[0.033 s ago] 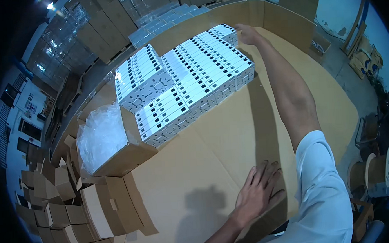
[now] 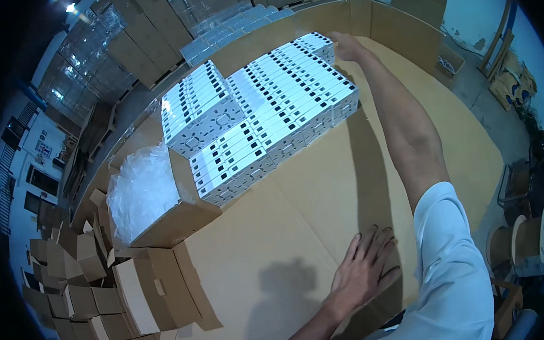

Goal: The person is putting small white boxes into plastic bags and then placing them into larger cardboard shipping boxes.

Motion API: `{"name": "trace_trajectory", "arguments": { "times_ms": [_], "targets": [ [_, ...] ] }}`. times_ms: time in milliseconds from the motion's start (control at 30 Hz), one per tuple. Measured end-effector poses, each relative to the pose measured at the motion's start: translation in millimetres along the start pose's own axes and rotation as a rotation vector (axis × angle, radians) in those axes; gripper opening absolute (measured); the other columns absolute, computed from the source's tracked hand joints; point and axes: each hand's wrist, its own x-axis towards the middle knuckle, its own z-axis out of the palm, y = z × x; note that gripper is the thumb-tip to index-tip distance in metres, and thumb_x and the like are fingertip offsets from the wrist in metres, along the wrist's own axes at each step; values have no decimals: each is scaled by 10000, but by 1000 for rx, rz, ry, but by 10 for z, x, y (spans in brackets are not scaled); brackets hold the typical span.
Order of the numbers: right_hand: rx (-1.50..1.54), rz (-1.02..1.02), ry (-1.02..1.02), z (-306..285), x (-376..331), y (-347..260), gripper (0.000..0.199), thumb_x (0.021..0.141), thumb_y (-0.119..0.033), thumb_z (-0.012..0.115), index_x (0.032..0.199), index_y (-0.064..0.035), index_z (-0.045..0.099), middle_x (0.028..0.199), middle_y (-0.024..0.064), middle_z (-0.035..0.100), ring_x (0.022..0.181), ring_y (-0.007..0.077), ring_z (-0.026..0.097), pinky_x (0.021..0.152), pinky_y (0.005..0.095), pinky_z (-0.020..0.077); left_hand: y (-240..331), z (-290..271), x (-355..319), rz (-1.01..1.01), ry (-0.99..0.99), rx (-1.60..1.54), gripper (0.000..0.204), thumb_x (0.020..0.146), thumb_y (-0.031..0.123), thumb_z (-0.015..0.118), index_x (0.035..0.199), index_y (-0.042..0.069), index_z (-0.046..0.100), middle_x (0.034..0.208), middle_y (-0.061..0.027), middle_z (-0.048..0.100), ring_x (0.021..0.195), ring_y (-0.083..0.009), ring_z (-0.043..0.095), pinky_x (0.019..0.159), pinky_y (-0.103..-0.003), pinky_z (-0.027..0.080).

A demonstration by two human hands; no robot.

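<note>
Rows of narrow white box-shaped units (image 2: 299, 101) with black square marks on top and patterned ends lie packed side by side on the cardboard. My right hand (image 2: 347, 48) reaches out to the far right end of these rows and touches the end units. Its fingers are partly hidden behind them, so their grip cannot be made out. Nearer to me, my left hand (image 2: 364, 267) lies flat on the cardboard sheet (image 2: 239, 252), fingers spread and holding nothing. A second layer of white units (image 2: 201, 106) is stacked on the left part of the rows.
An open carton (image 2: 191, 214) filled with clear plastic bags (image 2: 143, 192) stands at the left end of the rows. Upright cardboard walls (image 2: 403, 34) edge the surface. Folded cartons (image 2: 85, 303) lie lower left; cable reels (image 2: 531, 242) stand at the right.
</note>
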Motion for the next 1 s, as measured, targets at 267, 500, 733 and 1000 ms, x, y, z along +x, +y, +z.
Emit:
{"name": "trace_trajectory", "arguments": {
  "times_ms": [267,500,733,1000],
  "targets": [
    [-180,20,-67,595,274,-121,636,819,58,518,1399,-201,533,1378,237,503,1318,409,450,1079,478,412,-476,6,-54,42,7,0,612,906,432,619,1382,63,508,1520,-118,381,1434,-328,301,1171,-508,273],
    [-102,135,-52,712,33,-527,513,792,60,620,1262,-136,560,1349,245,480,1246,396,509,1035,452,449,-648,-68,-214,31,12,-4,627,898,400,620,1411,66,486,1521,-121,379,1441,-324,292,1177,-494,260],
    [-101,-28,-4,777,47,-298,482,767,7,729,1204,-119,572,1243,195,586,1199,361,547,991,447,466,-621,-92,-358,55,26,-24,642,866,372,638,1411,67,488,1516,-125,385,1444,-321,286,1173,-493,265],
    [-219,-73,130,627,-299,-204,292,836,-53,678,1122,-92,632,1165,178,635,1108,376,591,933,469,477,-592,-178,-659,56,41,-48,634,860,386,637,1405,91,504,1497,-112,399,1441,-307,290,1189,-480,230]
  ]
}}
